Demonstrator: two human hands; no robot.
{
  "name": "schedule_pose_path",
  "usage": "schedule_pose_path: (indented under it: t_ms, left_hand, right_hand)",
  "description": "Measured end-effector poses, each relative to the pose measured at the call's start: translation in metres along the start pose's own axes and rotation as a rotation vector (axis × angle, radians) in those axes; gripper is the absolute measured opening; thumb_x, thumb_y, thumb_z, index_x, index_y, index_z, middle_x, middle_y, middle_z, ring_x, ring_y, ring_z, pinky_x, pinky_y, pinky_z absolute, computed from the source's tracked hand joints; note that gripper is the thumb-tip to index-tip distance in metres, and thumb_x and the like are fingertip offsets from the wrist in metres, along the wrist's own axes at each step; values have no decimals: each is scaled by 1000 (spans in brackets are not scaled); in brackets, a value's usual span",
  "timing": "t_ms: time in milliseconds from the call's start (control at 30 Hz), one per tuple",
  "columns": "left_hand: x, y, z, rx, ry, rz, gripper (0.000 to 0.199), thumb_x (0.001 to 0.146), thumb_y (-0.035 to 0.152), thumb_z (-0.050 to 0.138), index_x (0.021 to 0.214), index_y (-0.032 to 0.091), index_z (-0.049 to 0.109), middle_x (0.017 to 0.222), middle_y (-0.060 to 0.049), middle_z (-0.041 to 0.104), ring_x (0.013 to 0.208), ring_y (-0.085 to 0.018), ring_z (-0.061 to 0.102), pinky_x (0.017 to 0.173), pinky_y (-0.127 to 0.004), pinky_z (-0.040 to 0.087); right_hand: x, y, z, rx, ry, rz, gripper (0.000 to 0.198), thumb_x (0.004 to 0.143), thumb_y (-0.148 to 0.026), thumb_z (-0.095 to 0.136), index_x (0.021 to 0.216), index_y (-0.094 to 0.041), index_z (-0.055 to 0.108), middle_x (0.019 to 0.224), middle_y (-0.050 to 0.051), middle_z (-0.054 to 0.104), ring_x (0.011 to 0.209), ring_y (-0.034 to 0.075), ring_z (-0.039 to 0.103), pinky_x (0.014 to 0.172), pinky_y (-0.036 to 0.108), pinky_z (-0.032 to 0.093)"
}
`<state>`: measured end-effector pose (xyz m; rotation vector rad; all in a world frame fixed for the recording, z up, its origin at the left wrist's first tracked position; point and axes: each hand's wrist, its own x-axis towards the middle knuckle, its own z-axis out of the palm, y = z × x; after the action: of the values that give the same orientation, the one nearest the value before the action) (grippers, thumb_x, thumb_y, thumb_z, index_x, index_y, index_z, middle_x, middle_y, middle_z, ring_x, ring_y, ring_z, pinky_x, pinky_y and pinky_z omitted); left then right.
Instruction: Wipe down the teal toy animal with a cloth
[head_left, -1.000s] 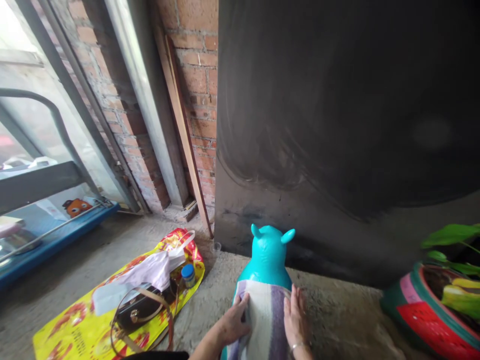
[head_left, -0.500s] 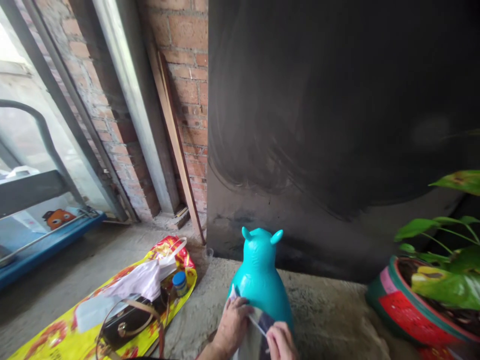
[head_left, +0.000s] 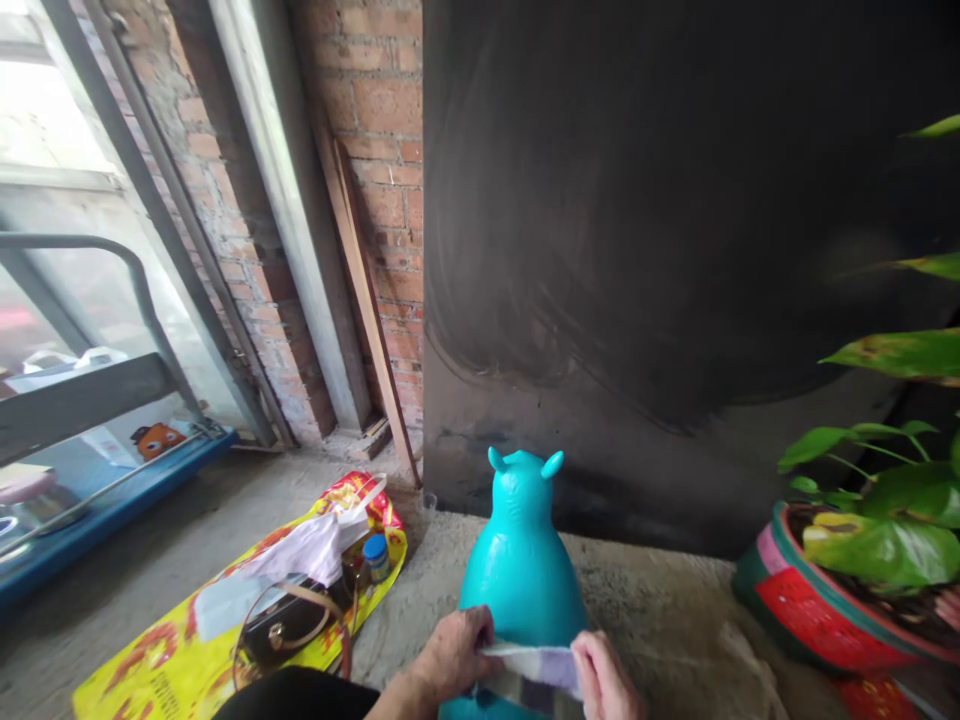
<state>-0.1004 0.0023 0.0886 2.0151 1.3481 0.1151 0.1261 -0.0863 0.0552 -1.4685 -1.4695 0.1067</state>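
A turquoise inflatable animal toy (head_left: 521, 560) with two small ears stands on the concrete floor in front of a large black panel (head_left: 675, 250). My left hand (head_left: 450, 655) and my right hand (head_left: 604, 675) both grip a striped white, purple and grey cloth (head_left: 532, 668), stretched between them against the lower back of the toy. The cloth's lower part is cut off by the frame's bottom edge.
A yellow and red printed bag (head_left: 172, 650) lies on the floor at left, with a dark handbag (head_left: 289, 625), white plastic (head_left: 300, 550) and a blue-lidded jar (head_left: 375, 555) on it. A red and green pot (head_left: 810, 605) with a leafy plant stands right. Brick wall (head_left: 382, 120) and leaning boards behind.
The cloth, first spread flat over the toy's back, has been gathered and pulled down to a narrow band between both hands. More of the toy's body shows now.
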Motion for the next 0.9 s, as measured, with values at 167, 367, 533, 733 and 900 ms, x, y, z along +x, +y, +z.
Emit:
schedule_pose_path:
  t_ms: [167,367,533,733,900]
  left_hand:
    - [-16,7,-14,-76,-90,24,31,61,28,66,92,25,61,78,9,60,72,-9,52,61,-19,35]
    - [-34,11,-27,-116,-142,26,23,65,30,64,87,23,64,72,9,58,72,-10,53,60,-20,35]
    - [-32,21,-40,-105,-31,52,18,67,27,62,83,21,67,80,5,64,78,-12,56,68,-22,39]
    - [-10,39,-81,-61,224,98,11,70,28,60,75,20,64,80,2,64,81,-15,56,71,-24,42]
    - [2,62,-132,-30,379,195,10,77,27,54,78,21,62,83,1,62,82,-13,56,76,-23,43]
  right_hand:
    - [7,-11,-23,-8,-46,-3,30,96,-44,40,90,-26,63,82,2,68,74,12,67,68,16,50]
    - [8,-14,-38,-24,-48,37,35,97,-46,36,86,-25,61,78,1,66,71,12,66,65,17,50]
    - [12,-7,-38,-55,-60,29,32,97,-45,37,89,-26,60,80,0,67,71,12,66,64,17,51]
    - [75,-36,-41,-83,-36,-85,31,100,-38,31,87,-24,56,78,-1,62,71,12,63,65,21,48]
    - [140,-58,-52,-75,-54,-161,30,100,-38,31,88,-23,53,83,1,57,78,14,58,74,26,46]
